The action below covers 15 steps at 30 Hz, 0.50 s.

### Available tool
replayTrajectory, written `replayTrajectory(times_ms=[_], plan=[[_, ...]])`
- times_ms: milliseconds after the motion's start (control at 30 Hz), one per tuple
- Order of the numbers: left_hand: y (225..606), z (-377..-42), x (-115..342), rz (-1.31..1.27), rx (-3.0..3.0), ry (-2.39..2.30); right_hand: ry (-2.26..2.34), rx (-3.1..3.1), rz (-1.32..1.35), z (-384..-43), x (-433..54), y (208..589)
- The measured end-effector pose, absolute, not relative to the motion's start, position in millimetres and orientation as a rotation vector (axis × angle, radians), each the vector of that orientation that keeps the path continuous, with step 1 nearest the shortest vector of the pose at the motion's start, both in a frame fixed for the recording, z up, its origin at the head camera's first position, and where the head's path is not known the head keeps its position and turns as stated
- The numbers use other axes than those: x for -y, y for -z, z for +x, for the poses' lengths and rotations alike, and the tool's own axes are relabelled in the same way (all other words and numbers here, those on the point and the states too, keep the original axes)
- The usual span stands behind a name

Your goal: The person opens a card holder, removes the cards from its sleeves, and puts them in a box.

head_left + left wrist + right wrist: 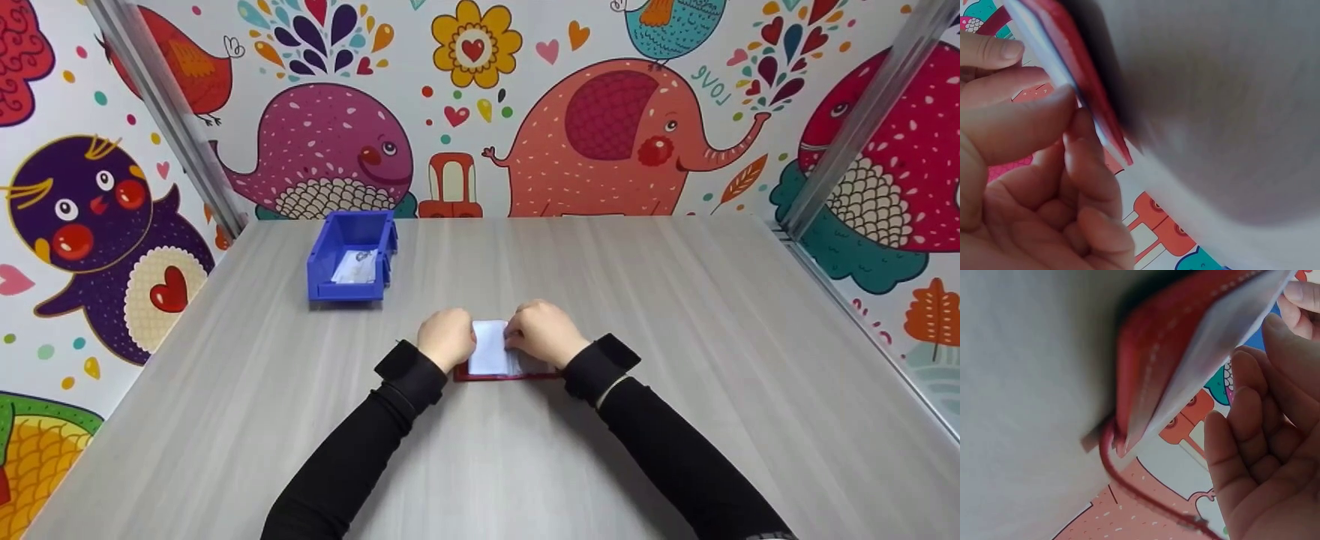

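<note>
A small red card holder [510, 377] with pale inner pages [489, 349] lies opened between my hands on the table. Its red cover shows a line of stitching in the right wrist view, where a thin red strap [1140, 496] hangs off one end. My left hand [448, 335] pinches the holder's left edge between thumb and index finger. On the other side, my right hand [546, 330] has thumb and index finger at the edge of a pale page, pinching it, while the other fingers are bent. Part of the holder's right half is hidden beneath that hand.
A blue plastic bin [318, 279] stands at the back left of the table [615, 457], with white printed packets or papers [356, 268] inside. Cartoon-patterned walls [480, 142] and metal posts [184, 124] border the table at the back and sides.
</note>
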State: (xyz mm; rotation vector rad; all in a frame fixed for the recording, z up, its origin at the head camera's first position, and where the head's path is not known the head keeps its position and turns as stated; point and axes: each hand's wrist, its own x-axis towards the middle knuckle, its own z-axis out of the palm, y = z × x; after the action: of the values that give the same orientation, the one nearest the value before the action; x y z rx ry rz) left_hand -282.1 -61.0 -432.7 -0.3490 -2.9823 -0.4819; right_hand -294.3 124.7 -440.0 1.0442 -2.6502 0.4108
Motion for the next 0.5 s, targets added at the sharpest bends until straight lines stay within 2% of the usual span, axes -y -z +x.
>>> replayTrajectory(times_ms=[500], plan=[[433.8,-282.2,61.4,-0.36,2.975,0.484,-0.497,2.759,0.881,-300.8,-149.3,428.7]])
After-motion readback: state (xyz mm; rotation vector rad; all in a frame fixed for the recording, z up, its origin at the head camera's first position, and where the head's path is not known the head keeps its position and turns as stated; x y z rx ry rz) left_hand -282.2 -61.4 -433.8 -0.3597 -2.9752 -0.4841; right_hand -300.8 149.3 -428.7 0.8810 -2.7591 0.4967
